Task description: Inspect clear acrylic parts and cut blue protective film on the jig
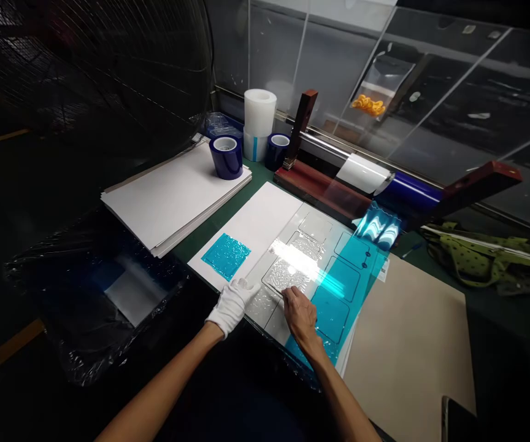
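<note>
A glossy sheet (272,245) marked with dark rounded outlines lies on the green table. Blue film (334,316) covers its right side, while clear bubbled film (288,273) covers the middle. My left hand (230,305), in a white glove, rests open at the sheet's front left edge. Bare and closed, my right hand (300,313) has its fingertips pinched low over the clear film; what they grip, if anything, is hidden. A square blue film piece (226,256) sits on the white board (265,212) left of the sheet.
Behind the sheet stands a wooden roller stand (322,184) with film rolls. White boards (168,196) are stacked at left, a blue tape roll (227,158) on top. A large fan (108,73) and a black-lined bin (94,294) stand left; brown board (407,331) lies right.
</note>
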`<state>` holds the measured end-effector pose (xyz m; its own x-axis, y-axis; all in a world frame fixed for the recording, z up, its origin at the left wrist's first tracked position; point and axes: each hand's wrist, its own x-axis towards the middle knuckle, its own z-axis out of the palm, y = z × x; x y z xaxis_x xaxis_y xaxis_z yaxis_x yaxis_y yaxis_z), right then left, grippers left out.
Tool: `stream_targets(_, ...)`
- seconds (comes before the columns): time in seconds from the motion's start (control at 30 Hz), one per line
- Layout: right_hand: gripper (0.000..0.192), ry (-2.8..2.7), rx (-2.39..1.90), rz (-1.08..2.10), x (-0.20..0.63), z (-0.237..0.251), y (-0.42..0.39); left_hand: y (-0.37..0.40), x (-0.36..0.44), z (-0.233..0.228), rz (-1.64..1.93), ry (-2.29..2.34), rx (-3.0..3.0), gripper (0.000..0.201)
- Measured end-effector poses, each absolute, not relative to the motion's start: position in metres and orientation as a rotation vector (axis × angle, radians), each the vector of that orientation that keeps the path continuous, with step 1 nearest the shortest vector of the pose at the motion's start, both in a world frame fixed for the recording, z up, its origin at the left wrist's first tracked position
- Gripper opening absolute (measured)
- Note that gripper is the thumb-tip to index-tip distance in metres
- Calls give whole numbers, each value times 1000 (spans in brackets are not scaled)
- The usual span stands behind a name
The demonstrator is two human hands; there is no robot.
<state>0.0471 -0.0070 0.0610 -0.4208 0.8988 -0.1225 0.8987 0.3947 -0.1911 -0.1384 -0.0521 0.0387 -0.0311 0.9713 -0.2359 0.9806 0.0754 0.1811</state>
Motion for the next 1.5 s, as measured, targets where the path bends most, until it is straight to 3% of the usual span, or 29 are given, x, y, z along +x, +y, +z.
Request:
stream_targets(0.33, 25, -2781, -1675, 363, 23, 53, 17, -55, -148, 22, -142, 1970, 2074, 56)
stream_targets(0.53, 25, -2797, -1775, 372, 59, 60, 9, -70, -157, 23, -88, 1856, 2105, 102)
stream_targets(0.63, 25, -2787, -1846, 373, 85, 63, 1, -80, -160, 21, -25, 1848, 2110, 112)
stream_targets(1.0, 27, -2663, -2031, 418, 143, 78, -26, -86, -170, 20, 194, 1789, 2204, 59)
stream_targets(1.17, 27, -2206, -2078, 658, 165, 89, -54, -77, -166, 37, 326, 1732, 2169, 25)
stream_targets(1.37, 37, -1533, -2048, 1007, 196, 103, -94, -31, -153, 77, 552, 1661, 2044, 14)
stream_targets(1.5, 42, -1148, -2051, 1077, 213, 107, -118, 6, -128, 113, 662, 1529, 1918, 24)
